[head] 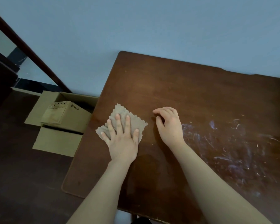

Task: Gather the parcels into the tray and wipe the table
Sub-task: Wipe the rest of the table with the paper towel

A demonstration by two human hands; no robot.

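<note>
A frayed grey-brown cloth [137, 122] lies on the dark wooden table [192, 94] near its left edge. My left hand [122, 139] presses flat on the cloth, fingers spread across it. My right hand [169, 125] rests on the bare wood just right of the cloth, fingers loosely curled, holding nothing. An open cardboard tray-like box [81, 98] stands on the floor left of the table, with a closed "PICO" cardboard parcel [66, 113] inside it.
White scuff marks [236, 151] cover the right part of the table. A blue wall [136, 29] runs behind the table's far edge. A dark wooden rail [27, 47] slants down at the left. The floor [23, 175] is dark.
</note>
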